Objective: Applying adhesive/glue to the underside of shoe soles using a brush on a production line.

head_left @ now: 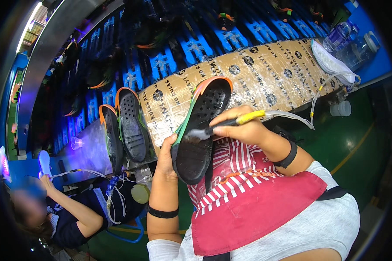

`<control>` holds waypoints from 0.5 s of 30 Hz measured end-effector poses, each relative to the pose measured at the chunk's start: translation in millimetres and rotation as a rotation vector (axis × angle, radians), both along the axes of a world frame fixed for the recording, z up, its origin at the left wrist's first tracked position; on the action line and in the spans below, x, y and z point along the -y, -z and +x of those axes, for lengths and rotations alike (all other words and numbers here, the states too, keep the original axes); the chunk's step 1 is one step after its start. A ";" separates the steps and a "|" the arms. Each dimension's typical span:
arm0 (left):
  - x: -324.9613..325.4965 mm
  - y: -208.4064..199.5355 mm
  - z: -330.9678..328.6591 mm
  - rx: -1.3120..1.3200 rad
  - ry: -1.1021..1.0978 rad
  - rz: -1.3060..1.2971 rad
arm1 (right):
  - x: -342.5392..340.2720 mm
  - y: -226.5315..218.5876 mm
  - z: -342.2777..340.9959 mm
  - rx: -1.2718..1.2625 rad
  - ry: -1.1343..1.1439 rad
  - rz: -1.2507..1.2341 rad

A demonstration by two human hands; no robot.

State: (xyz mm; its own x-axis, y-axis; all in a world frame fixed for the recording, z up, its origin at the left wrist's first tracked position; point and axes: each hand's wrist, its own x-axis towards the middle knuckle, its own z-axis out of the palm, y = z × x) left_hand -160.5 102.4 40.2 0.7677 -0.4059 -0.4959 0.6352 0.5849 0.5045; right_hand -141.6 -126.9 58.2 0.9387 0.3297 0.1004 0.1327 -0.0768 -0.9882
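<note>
My left hand [164, 155] grips the edge of a black shoe sole [194, 158] with orange and green trim. The sole tilts over my lap, its hollow, hole-dotted inner side facing up. My right hand [245, 129] is closed round a brush [227, 125] with a dark handle and a yellow end, fed by a clear hose [287, 115]. Its pale bristles touch the middle of the sole, where a whitish wet smear shows. Two more black soles with orange rims, a wider one [133, 126] and a narrower one [111, 139], lean on the bench to the left.
Printed cardboard [265, 74] under clear film covers the bench. Beyond it runs a rack of blue holders [196, 47] carrying dark shoe parts. A white sole [333, 63], plastic bottles [339, 37] and a hanging cup [340, 108] are at right. A co-worker's hand [48, 182] holds a pale sole at left.
</note>
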 end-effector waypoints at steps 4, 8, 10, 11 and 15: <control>-0.2 13.8 -2.2 -0.041 0.012 -0.049 | 8.2 4.4 14.9 0.224 0.298 -0.057; 2.5 20.2 -6.1 -0.057 -0.106 -0.037 | -1.5 4.4 6.2 0.601 0.264 -0.260; 2.0 26.3 -7.1 -0.032 -0.205 -0.041 | -5.2 2.7 0.1 0.623 0.051 -0.205; 2.1 28.0 -7.8 -0.012 -0.307 -0.046 | -6.8 3.5 -1.7 0.571 -0.048 -0.123; 14.9 11.2 -14.1 0.066 -0.514 -0.193 | 2.4 -4.5 5.6 0.484 0.096 -0.091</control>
State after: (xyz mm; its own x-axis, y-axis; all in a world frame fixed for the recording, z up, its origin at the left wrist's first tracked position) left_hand -174.6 87.4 29.0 0.9179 -0.0489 -0.3939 0.2138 0.8971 0.3867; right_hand -136.0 -129.3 62.7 0.8183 0.2713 0.5068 0.5622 -0.1943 -0.8038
